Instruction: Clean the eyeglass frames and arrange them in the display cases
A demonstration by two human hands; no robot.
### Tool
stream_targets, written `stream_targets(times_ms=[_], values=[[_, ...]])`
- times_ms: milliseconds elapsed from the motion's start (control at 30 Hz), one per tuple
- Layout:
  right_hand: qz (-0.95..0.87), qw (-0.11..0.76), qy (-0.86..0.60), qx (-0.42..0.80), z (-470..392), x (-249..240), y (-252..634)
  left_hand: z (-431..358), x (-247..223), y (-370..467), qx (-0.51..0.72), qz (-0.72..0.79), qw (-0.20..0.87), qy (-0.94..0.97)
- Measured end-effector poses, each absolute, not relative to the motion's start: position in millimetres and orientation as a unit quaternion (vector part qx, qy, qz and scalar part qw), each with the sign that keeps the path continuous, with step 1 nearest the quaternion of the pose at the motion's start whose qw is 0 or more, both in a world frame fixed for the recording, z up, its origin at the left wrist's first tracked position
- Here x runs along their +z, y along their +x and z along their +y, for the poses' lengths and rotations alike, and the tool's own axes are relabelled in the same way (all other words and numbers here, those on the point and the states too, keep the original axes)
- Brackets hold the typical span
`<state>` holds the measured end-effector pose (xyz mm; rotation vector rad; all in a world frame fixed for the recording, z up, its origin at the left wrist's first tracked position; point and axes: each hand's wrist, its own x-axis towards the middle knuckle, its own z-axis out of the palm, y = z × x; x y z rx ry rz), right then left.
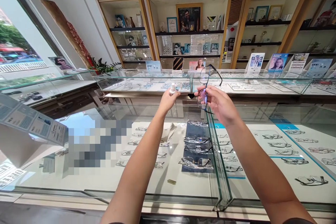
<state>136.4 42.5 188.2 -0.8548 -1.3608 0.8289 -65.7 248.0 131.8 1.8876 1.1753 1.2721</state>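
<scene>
Closely pinched, the right grip holds one pair of dark-rimmed glasses by the lower lens, the frame turned on end and raised over the worktop. Beside it, a little apart, the left grip is wrapped around one small white-topped bottle, the thumb pointing toward the glasses. Below both, the near worktop is a glass-topped display case with a pale bed, parted by a glass seam that runs beneath the right wrist. Left of that seam lie one dark mat with four pairs of spectacles in a column, one crumpled beige cloth and one small gold-coloured piece; whether the cloth rests on or under the glass, I cannot tell. Further left stands one folded card; to the right, more frames sit under the glass. Beyond, a second glass case crosses the room, carrying seven upright signs, three toward the left and four toward the right. At the back wall, four wood-edged shelf units show, the last cut off, while one leafy plant and a bright window fill the left side.
</scene>
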Motion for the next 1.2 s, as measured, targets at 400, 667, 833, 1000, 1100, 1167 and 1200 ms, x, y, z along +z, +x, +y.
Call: stream_targets(times_ms=[400, 667, 833, 1000, 1100, 1167, 1200], values=[[-0.574, 0.625, -0.363, 0.384, 44, 187, 135, 315, 49, -119, 0.263, 0.613, 0.312, 0.677], [-0.597, 0.611, -0.373, 0.361, 45, 185, 136, 327, 35, -114, 0.181, 0.633, 0.298, 0.692], [-0.593, 0.616, -0.365, 0.368, 44, 186, 135, 315, 47, -114, 0.117, 0.657, 0.249, 0.701], [-0.575, 0.629, -0.348, 0.391, 42, 188, 134, 299, 76, -114, 0.054, 0.727, 0.151, 0.668], [-0.569, 0.632, -0.341, 0.4, 41, 189, 133, 288, 97, -110, 0.016, 0.72, 0.126, 0.682], [-0.57, 0.632, -0.338, 0.402, 41, 190, 133, 279, 105, -103, -0.02, 0.694, 0.137, 0.706], [-0.57, 0.633, -0.337, 0.402, 41, 190, 132, 274, 106, -98, -0.042, 0.679, 0.147, 0.718]])
